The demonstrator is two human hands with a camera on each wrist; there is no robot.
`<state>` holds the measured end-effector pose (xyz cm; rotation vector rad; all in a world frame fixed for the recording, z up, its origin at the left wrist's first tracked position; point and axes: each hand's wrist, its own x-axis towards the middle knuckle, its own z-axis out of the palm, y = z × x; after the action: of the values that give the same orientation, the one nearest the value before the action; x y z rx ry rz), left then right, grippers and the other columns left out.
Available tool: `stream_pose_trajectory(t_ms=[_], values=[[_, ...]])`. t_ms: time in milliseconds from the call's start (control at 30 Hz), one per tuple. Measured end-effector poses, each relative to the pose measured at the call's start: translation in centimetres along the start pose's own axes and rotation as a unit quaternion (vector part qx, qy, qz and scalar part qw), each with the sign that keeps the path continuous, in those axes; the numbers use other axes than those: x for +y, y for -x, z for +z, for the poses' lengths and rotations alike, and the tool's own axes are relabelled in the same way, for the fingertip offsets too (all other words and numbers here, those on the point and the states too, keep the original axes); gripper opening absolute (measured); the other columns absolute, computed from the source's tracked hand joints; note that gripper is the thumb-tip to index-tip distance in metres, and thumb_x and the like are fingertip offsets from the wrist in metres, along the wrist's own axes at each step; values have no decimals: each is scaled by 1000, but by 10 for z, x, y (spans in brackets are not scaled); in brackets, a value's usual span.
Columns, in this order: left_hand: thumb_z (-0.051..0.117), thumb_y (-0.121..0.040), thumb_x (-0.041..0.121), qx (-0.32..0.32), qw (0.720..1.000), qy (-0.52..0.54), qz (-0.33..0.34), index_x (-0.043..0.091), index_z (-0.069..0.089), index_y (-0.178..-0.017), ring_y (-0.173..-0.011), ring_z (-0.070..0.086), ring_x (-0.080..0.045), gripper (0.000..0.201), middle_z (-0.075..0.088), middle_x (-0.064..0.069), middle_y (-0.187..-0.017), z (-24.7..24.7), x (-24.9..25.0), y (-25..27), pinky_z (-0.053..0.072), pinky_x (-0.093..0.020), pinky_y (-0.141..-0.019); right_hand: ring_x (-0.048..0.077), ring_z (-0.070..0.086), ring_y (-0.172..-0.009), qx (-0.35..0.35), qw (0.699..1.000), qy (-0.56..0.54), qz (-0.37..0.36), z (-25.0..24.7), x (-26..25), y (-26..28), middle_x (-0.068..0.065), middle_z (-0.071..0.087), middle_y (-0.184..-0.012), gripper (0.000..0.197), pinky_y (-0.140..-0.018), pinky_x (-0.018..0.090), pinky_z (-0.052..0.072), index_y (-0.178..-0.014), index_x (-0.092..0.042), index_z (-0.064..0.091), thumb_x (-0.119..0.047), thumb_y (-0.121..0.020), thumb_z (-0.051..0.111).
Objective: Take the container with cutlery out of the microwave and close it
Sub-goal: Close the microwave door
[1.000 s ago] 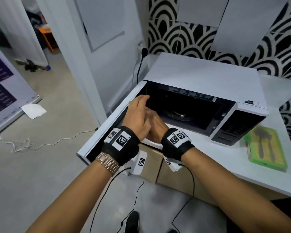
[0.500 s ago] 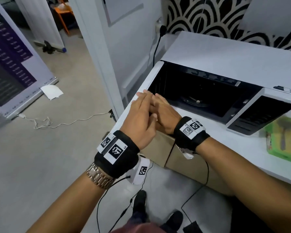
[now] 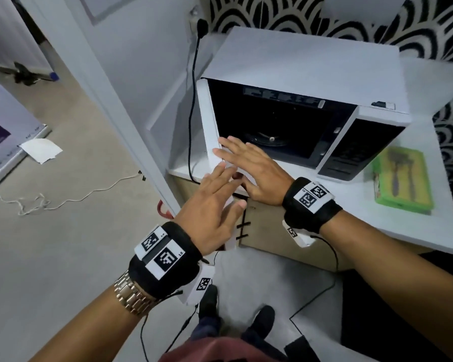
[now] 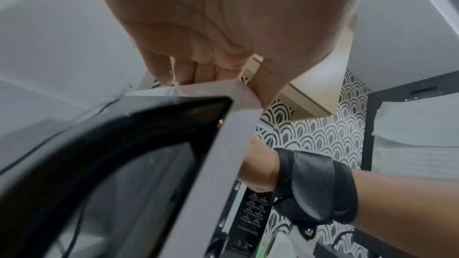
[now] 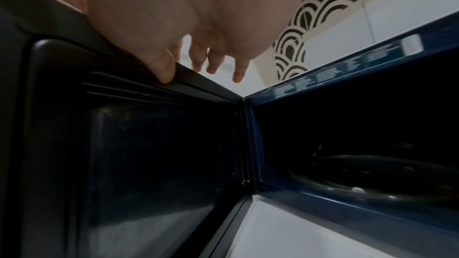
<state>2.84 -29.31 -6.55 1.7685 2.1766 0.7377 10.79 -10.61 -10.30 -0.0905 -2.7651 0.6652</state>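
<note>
The white microwave (image 3: 298, 61) stands on the white counter (image 3: 377, 231) with its dark cavity open and only the glass turntable (image 3: 270, 138) inside. Its door (image 3: 209, 121) sticks out toward me from the left hinge. My left hand (image 3: 220, 184) lies over the door's outer top corner with straight fingers. My right hand (image 3: 249, 165) rests flat on the top edge, fingers spread. In the right wrist view the thumb (image 5: 164, 70) touches the door's black inner frame (image 5: 149, 154). The green lidded container with cutlery (image 3: 400, 178) lies on the counter right of the microwave.
A black power cable (image 3: 192, 100) hangs down the wall left of the microwave. A wooden cabinet (image 3: 267, 231) sits under the counter. A white door frame (image 3: 110, 100) stands to the left, and a sheet of paper (image 3: 41, 150) and a white cord lie on the floor.
The door has swung from wide open round toward the cavity, and both hands have moved with it along its top edge. The right hand now lies flatter with fingers spread.
</note>
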Motion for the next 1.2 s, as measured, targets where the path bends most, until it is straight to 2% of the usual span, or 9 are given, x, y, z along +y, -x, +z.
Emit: stream_pose_trajectory(t_ms=[300, 433, 600, 766, 833, 866, 966, 1100, 1200], values=[[37, -96, 49, -25, 994, -51, 99, 20, 52, -137, -149, 19, -21, 52, 45, -1, -149, 28, 25, -64, 4, -39, -121, 18, 17, -153, 54, 994, -45, 88, -33, 39, 28, 3, 28, -163, 81, -121, 53, 20, -151, -14, 35, 13, -79, 59], [39, -95, 50, -32, 988, -58, 142, 18, 54, -135, -142, 34, -21, 53, 52, -2, -144, 36, 31, -97, 12, -35, -119, 14, 22, -151, 75, 985, -74, 137, -49, 53, 40, 3, 33, -161, 80, -123, 38, 21, -149, -13, 40, 20, -77, 52], [36, -96, 49, -31, 984, -58, 165, 18, 42, -144, -145, 29, -19, 57, 43, -2, -151, 52, 35, -126, 6, -35, -121, 12, 38, -144, 132, 964, -118, 196, -69, 70, 53, 5, 46, -153, 75, -115, 12, 26, -145, -11, 47, 21, -77, 43], [33, -97, 49, -19, 981, -70, 180, 17, 32, -149, -148, 22, -18, 61, 34, -2, -156, 66, 38, -147, 0, -36, -122, -1, 66, -95, 213, 938, -94, 256, -88, 81, 65, -2, 66, -126, 53, -85, 2, 44, -138, -14, 57, 8, -92, 41], [34, -95, 51, -21, 978, -90, 189, 16, 26, -151, -149, 17, -18, 66, 28, -3, -159, 70, 38, -155, -4, -35, -122, -13, 62, -82, 254, 929, -78, 259, -92, 83, 67, -4, 68, -112, 40, -80, -1, 40, -135, -11, 59, -2, -99, 44], [34, -94, 53, -25, 976, -100, 193, 15, 24, -151, -150, 14, -19, 69, 26, -4, -160, 71, 38, -158, -5, -36, -121, -17, 60, -96, 271, 927, -67, 250, -93, 85, 68, -1, 68, -121, 36, -90, -1, 37, -134, -9, 59, -8, -102, 45], [35, -92, 57, -29, 972, -119, 202, 13, 20, -152, -151, 11, -22, 76, 21, -8, -161, 74, 40, -167, -5, -40, -121, 10, 37, -144, 285, 932, -32, 223, -94, 89, 69, 7, 54, -146, 36, -116, 15, 25, -136, -8, 57, -20, -104, 45], [40, -88, 59, -42, 964, -160, 209, 9, 15, -152, -151, 8, -27, 85, 17, -13, -161, 76, 44, -181, -2, -44, -122, 20, 23, -152, 233, 942, 61, 232, -93, 85, 57, 9, 41, -156, 51, -123, 42, 23, -145, -7, 45, -36, -104, 33], [47, -84, 62, -84, 952, -212, 202, 9, -1, -152, -151, -4, -28, 99, 0, -15, -163, 76, 44, -196, -6, -43, -122, 22, 16, -153, 169, 937, 114, 283, -92, 82, 43, 11, 30, -162, 71, -124, 46, 17, -151, -6, 33, -51, -99, 18]])
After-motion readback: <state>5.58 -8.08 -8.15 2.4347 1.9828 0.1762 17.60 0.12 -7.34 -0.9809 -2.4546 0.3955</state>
